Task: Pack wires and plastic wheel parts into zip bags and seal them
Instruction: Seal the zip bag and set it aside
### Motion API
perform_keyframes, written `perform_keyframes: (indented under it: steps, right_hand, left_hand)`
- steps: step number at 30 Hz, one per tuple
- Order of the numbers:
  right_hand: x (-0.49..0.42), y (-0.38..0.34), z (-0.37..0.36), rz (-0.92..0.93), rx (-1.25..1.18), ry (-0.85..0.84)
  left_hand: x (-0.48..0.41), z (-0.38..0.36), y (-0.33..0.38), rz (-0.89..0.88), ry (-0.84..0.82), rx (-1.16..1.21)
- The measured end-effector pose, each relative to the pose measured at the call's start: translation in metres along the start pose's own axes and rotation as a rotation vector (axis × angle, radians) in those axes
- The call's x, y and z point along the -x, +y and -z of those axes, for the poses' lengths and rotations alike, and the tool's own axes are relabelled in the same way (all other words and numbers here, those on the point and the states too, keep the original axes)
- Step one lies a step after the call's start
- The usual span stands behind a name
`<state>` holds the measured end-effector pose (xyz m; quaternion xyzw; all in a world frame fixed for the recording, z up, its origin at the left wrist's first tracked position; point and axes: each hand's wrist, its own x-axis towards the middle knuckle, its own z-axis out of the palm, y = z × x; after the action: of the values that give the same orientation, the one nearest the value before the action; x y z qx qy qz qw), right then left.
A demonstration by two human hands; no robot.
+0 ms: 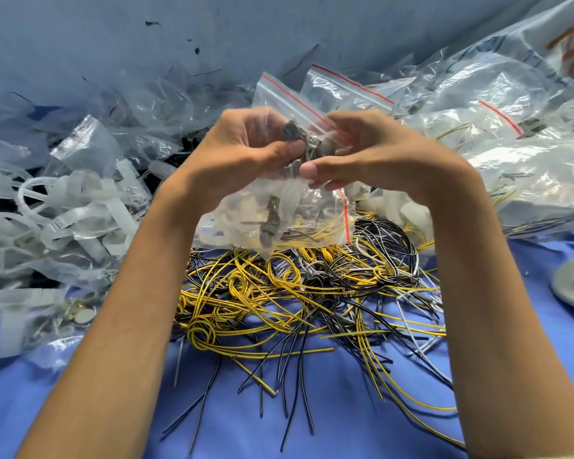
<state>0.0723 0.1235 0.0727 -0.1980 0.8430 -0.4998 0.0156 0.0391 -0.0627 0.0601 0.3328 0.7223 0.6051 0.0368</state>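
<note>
Two hands work one zip bag (pixel 242 223) at frame centre, held above the wire pile (pixel 295 286), probably so spills drop back into stock. Left hand (pixel 242 154): thumb pressed on the film, other fingers curled behind, pinching dark parts through the plastic. Right hand (pixel 388 157): thumb and curled fingers pinch the bag's film just beside the left thumb. Yellow wire and dark bits sit inside, sagging low. Red zip strip (pixel 346 220) runs down the bag's right edge; can't tell if sealed. My read: settling contents before closing. Forearms rise from lower frame, wrists bent inward. White wheel parts (pixel 47 207) lie left, spare bags (pixel 345 91) upper right.
</note>
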Motion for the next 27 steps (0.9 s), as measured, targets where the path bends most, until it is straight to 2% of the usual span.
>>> perform_keyframes:
  steps: [4,8,18,27]
  right_hand:
    - [0.000,0.000,-0.002,0.002,-0.047,-0.012]
    - [-0.001,0.000,-0.001,0.028,0.095,0.025]
    - [-0.001,-0.003,-0.004,0.078,0.070,0.092]
    - [0.000,0.001,-0.002,0.109,0.078,0.087]
  left_hand:
    - [0.000,0.001,-0.001,0.020,-0.023,-0.022]
    - [0.001,0.001,0.000,0.082,-0.095,-0.028]
    - [0.001,0.010,-0.004,0.082,-0.120,0.059]
    - [0.001,0.009,-0.004,0.059,-0.148,0.020]
